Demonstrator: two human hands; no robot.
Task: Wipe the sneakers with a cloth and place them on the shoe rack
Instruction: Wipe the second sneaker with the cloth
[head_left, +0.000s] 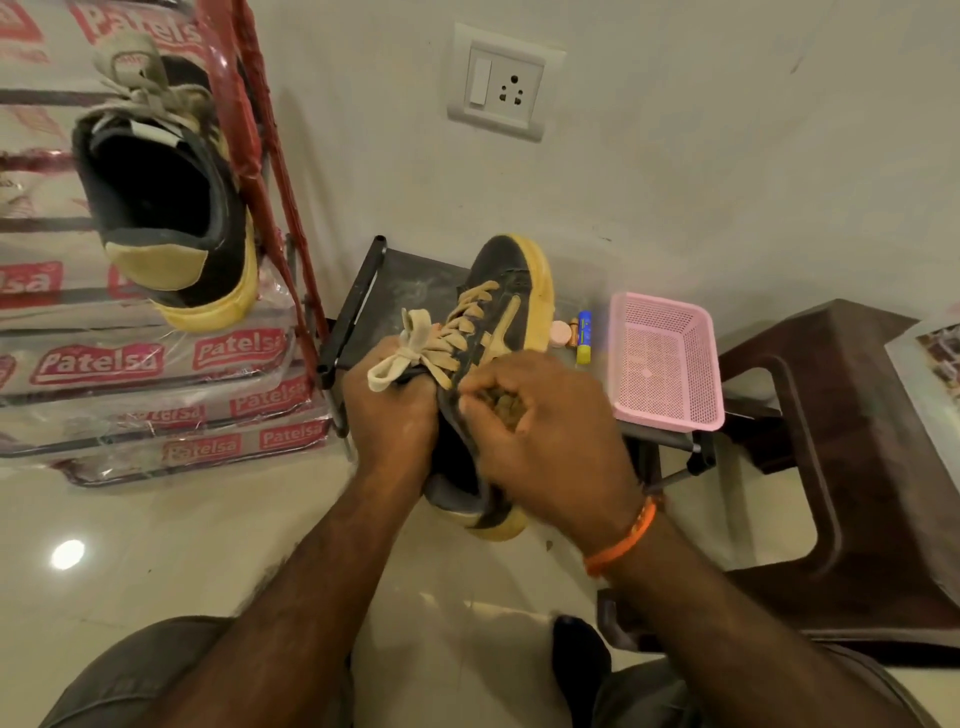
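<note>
Our left hand (389, 415) grips the sneaker (498, 332) at its tongue; our right hand (540, 431), beside it, pinches the cloth (506, 408). A loose grip risks dropping the sneaker.

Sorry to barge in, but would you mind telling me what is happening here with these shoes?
A person is cleaning a pair of black sneakers with yellow soles. The left hand grips one sneaker near its laces, while the right hand presses a bunched cloth against its side. This shoe is held above a low dark stand. The other sneaker already sits on the plastic-wrapped shoe rack at left.
</note>
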